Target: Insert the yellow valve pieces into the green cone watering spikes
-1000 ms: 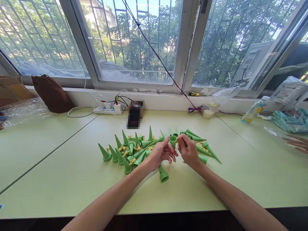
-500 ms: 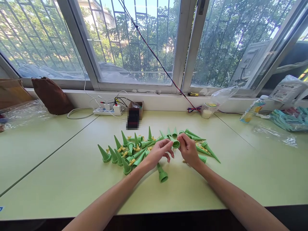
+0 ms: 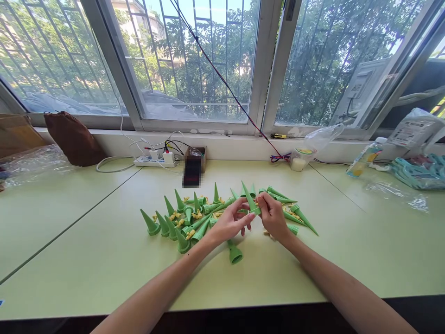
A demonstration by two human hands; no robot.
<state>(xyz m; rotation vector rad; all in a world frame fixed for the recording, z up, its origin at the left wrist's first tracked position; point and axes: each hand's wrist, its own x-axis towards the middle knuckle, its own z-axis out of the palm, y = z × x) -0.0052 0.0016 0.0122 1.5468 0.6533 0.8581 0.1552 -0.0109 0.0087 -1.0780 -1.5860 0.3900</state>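
A green plastic watering spike (image 3: 249,197) is held between both hands, its point up and leaning left, its wide collar low. My left hand (image 3: 231,221) grips it from the left, thumb at the collar and fingers behind. From the right, my right hand (image 3: 274,217) pinches at its side, where a small yellow valve (image 3: 256,202) shows at the fingertips, mostly hidden. Below my left hand lies a loose green spike (image 3: 235,253), its open end facing me. More green spikes (image 3: 151,223), some upright and some lying, are scattered around with yellow valves (image 3: 190,234).
At the back stand a power strip (image 3: 153,161) with cables, a small cardboard box (image 3: 200,160) and a brown bag (image 3: 73,139). To the right are a plastic-bagged cup (image 3: 299,160), a bottle (image 3: 365,157) and teal items (image 3: 417,172) on the table (image 3: 313,283).
The held spike has turned: its open collar faced me before, and now its point stands up with the collar downward. Both hands stay in nearly the same place.
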